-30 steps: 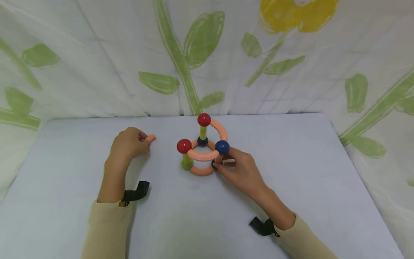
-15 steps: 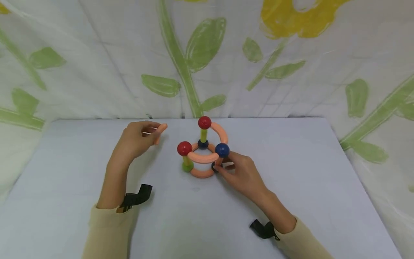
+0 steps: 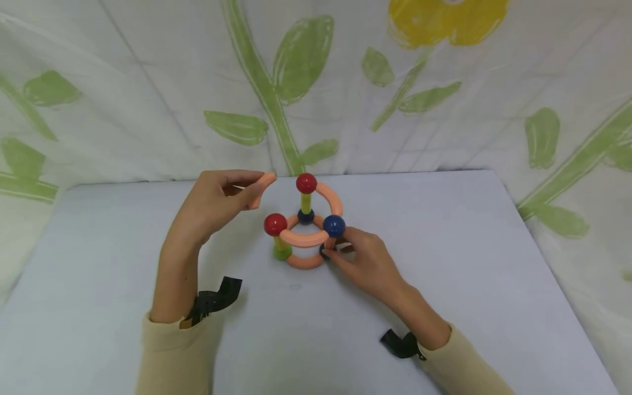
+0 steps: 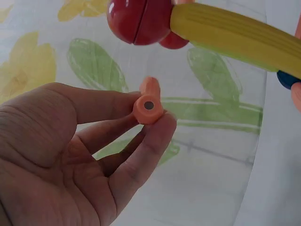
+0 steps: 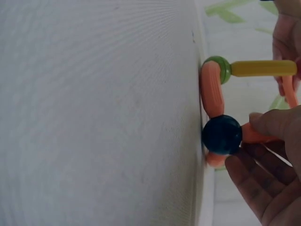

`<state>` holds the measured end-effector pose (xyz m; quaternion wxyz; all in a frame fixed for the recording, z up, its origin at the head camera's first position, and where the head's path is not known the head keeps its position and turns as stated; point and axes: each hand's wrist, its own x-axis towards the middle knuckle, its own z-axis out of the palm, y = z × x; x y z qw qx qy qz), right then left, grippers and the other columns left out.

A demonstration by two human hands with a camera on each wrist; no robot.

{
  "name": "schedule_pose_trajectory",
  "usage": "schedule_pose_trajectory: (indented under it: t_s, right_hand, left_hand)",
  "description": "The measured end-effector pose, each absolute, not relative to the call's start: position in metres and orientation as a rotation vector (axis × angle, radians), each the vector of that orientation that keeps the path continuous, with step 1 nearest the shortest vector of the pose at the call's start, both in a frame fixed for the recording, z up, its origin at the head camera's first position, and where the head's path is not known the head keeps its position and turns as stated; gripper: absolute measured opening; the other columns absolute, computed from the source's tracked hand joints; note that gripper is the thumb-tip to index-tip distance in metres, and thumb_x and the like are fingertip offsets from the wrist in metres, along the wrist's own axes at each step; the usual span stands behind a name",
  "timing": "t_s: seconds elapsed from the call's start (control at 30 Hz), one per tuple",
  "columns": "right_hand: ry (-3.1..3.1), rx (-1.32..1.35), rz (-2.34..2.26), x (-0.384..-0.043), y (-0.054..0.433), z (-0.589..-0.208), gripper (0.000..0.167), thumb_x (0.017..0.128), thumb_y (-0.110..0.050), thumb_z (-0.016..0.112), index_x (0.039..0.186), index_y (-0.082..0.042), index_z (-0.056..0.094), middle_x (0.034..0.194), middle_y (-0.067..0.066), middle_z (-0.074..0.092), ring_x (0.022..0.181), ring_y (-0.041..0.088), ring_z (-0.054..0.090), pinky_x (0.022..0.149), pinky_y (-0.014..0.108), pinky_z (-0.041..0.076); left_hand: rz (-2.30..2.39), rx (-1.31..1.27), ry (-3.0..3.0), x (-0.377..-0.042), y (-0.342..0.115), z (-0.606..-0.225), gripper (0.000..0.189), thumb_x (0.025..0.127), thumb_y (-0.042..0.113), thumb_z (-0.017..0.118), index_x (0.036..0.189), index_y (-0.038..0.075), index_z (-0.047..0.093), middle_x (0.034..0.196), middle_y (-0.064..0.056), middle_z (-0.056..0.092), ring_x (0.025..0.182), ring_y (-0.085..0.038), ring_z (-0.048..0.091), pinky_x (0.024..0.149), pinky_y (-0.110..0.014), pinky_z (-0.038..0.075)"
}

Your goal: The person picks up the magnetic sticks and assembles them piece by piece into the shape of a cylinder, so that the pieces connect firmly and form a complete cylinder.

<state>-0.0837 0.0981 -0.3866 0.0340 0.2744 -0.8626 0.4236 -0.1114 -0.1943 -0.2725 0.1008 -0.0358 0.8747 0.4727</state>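
My left hand pinches a curved orange magnetic rod between thumb and fingers, raised to the left of the back red ball. In the left wrist view a round magnet shows in the end of that rod. On the table stands a frame of magnetic balls and rods. Yellow-green rods carry the two red balls, and curved orange rods link them to a blue ball. My right hand pinches the upright orange rod above the lower dark blue ball.
The white table ends at a back edge against a hanging cloth painted with leaves and a yellow flower. Black wrist cameras sit on both wrists. A green ball forms the frame's front left foot.
My left hand has risen and moved right, bringing the curved orange rod close to the back red ball. My right hand keeps its hold on the frame.
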Motion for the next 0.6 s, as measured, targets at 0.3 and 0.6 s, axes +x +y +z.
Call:
schedule_pose_trajectory:
  t_s: [0.3,0.6]
  right_hand:
    - [-2.650,0.856,1.301,-0.083,0.098,-0.385,0.024,0.091,-0.008,0.083,0.110,-0.009,0.068,0.100,0.003,0.078,0.100,0.018,0.078,0.081,0.031,0.065]
    - [-2.654,0.858,1.303,-0.083,0.098,-0.386,0.024,0.091,-0.008,0.083,0.110,-0.008,0.068,0.100,0.004,0.078,0.101,0.018,0.078,0.081,0.032,0.065]
  left_hand:
    - [1.387,-0.013,2.568,-0.115,-0.185,-0.268,0.051,0.090,0.068,0.074,0.125,0.031,0.077,0.091,-0.006,0.076,0.091,-0.020,0.071,0.091,-0.039,0.045]
    - [1.395,0.016,2.535,-0.116,-0.180,-0.272,0.047,0.093,0.059,0.075,0.127,0.025,0.076,0.109,-0.004,0.080,0.098,-0.021,0.075,0.098,-0.043,0.050]
